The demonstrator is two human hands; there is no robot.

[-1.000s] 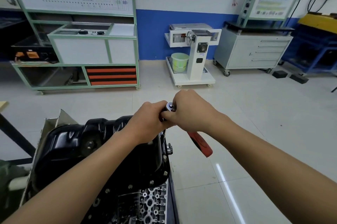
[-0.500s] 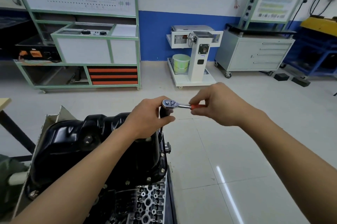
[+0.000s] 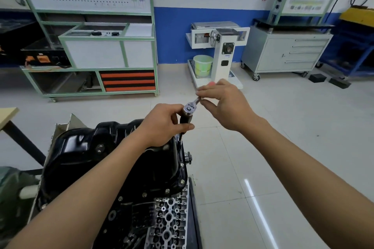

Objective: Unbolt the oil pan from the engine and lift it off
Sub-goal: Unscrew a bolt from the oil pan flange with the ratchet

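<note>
2 hands point(image 3: 162, 125) point(image 3: 224, 105) hold ratchet point(image 3: 189, 107) beside oil pan point(image 3: 81, 147)

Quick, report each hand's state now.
Left hand: grips the black extension bar.
Right hand: pinches the chrome red-handled ratchet wrench.

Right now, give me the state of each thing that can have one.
Oil pan, seated on the engine, not lifted.
Rim bolts, several in place along the near edge.
Ratchet, on an upright extension at the pan's rim.
Left hand, grips the extension below the ratchet head.
Right hand, pinches the ratchet handle.
Tool cabinet drawers, shut.
</note>
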